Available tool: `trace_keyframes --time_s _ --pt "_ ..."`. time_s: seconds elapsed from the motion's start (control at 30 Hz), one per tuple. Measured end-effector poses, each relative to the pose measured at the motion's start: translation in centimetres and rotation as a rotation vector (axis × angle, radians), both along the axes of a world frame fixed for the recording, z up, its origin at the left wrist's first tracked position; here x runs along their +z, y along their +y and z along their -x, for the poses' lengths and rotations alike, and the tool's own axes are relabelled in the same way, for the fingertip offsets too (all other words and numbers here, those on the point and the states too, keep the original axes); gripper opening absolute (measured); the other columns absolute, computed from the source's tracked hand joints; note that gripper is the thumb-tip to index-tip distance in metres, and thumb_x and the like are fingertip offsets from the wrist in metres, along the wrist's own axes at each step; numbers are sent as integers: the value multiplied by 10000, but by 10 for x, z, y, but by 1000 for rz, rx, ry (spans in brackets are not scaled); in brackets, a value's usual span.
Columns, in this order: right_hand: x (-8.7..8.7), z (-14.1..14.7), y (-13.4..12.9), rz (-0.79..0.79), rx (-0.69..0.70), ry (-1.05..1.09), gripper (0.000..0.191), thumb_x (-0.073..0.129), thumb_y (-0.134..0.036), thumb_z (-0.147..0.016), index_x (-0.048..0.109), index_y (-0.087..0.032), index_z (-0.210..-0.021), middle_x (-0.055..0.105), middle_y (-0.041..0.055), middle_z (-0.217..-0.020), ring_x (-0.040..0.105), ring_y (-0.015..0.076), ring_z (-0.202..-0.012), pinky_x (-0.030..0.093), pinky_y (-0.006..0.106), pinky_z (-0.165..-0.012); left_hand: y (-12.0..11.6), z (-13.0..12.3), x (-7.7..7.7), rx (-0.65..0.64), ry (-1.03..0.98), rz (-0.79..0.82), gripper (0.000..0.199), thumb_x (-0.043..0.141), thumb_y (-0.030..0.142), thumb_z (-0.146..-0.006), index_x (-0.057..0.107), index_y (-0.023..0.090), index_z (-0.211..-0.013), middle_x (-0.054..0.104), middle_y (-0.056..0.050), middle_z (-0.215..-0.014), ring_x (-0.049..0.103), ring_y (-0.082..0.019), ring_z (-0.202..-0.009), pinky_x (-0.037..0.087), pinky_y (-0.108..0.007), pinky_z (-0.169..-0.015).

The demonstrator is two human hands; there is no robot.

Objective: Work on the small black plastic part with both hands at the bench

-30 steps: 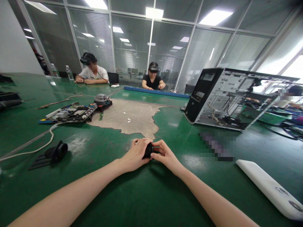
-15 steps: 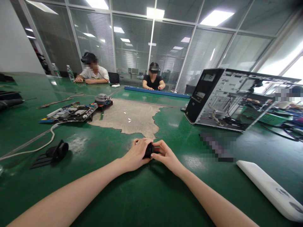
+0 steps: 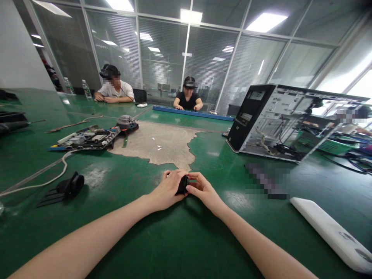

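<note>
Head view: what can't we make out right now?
All in the head view:
Black part: most of its shape, covered by the left hand and by the fingers of the right hand.
Long item on the right: what it is, lost under pixelation.
White slab: its far right corner, cut off by the picture's edge.
Green basket: its contents, blurred and partly behind the computer case.

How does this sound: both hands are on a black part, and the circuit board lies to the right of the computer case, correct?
Not quite: the head view shows the circuit board to the left of the computer case. The left hand and right hand are both on a black part, as you said.
</note>
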State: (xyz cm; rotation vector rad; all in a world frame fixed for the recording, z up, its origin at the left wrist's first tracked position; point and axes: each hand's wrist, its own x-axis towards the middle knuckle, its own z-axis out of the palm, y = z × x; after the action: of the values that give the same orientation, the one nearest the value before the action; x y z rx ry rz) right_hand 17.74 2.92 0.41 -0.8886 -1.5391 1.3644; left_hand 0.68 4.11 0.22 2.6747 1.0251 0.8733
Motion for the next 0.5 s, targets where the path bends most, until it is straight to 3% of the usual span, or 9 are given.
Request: trace_keyframes --time_s 0.2,0.5 --pt "-2 -1 -2 -4 29 22 280 640 -230 -678 433 -236 -867 518 -8 -925 529 143 -915 454 298 -767 1 0 -2 8 4 -1 591 567 178 -691 243 214 -1184 429 -91 -1178 387 -235 -1099 227 -410 -910" --pt "-6 0 2 -26 -12 6 262 607 -291 -709 456 -237 -916 503 4 -939 544 135 -823 459 311 -740 1 0 0 -3 -10 -8 564 557 217 -719 242 220 -1188 439 -88 -1173 397 -238 -1094 234 -417 -909"
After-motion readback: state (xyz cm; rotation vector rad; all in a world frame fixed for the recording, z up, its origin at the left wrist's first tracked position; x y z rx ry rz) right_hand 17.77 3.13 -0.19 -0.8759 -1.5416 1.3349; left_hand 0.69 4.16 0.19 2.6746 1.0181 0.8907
